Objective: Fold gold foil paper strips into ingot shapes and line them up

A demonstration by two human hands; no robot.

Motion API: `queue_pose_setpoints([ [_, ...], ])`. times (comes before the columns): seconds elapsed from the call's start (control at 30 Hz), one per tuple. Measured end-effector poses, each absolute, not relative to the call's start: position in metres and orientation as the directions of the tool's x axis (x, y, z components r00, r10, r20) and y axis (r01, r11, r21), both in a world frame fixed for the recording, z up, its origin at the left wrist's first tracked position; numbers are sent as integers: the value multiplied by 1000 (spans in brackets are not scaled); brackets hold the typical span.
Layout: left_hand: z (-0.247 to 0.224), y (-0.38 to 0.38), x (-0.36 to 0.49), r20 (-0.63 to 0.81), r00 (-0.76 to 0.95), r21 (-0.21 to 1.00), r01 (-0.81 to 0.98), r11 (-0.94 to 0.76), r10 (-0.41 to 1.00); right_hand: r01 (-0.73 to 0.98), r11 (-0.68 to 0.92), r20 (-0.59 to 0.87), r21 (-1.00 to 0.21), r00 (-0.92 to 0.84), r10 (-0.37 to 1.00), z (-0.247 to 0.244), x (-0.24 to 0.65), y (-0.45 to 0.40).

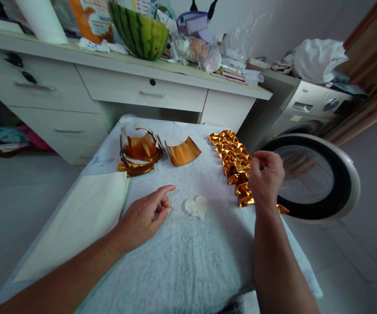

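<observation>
My left hand [151, 211] hovers over the middle of the cloth-covered table [188, 253], index finger extended, thumb apart, nothing in it. My right hand [267, 174] is at the right, fingers pinched, over the edge of the rows of folded gold foil pieces [232, 159]; what it may hold is hidden. A small gold piece [283, 209] shows beside the right wrist. Curved gold foil sheets [184, 151] lie beyond my left hand. Left of them is a bundle of gold foil sheets [139, 148] with a pale band around it.
A cream sheet [77, 218] covers the table's left side. Behind stands a white counter [126, 63] with a cut watermelon [139, 32], a paper roll [42, 19] and plastic bags. The open round door [309, 176] of a washing machine [312, 104] is beside my right hand.
</observation>
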State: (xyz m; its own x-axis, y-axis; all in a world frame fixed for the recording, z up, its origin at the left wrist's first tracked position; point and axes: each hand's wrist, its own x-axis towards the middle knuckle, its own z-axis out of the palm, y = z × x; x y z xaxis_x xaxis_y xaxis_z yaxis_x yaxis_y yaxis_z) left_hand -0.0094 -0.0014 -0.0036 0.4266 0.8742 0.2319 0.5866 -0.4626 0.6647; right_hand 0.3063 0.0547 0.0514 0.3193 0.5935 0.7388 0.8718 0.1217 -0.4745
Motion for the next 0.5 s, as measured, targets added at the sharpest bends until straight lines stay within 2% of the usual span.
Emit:
queue_pose_setpoints([
  [0.17, -8, -1, -10, 241, 426, 659, 588, -470, 872, 785, 334, 614, -522, 74, 786, 49, 259, 60],
  [0.23, -8, -1, -10, 245, 428, 657, 586, -474, 870, 787, 392, 547, -476, -84, 833, 48, 243, 62],
  [0.37, -6, -1, -9, 258, 440, 654, 576, -491, 860, 786, 463, 324, -409, -350, 879, 45, 219, 70],
  [0.43, -5, 0, -9, 263, 446, 649, 574, -499, 855, 790, 480, 251, -381, -412, 876, 42, 210, 77],
  [0.5, -4, 0, -9, 259, 456, 648, 572, -503, 852, 807, 456, 233, -375, -393, 889, 37, 204, 87],
])
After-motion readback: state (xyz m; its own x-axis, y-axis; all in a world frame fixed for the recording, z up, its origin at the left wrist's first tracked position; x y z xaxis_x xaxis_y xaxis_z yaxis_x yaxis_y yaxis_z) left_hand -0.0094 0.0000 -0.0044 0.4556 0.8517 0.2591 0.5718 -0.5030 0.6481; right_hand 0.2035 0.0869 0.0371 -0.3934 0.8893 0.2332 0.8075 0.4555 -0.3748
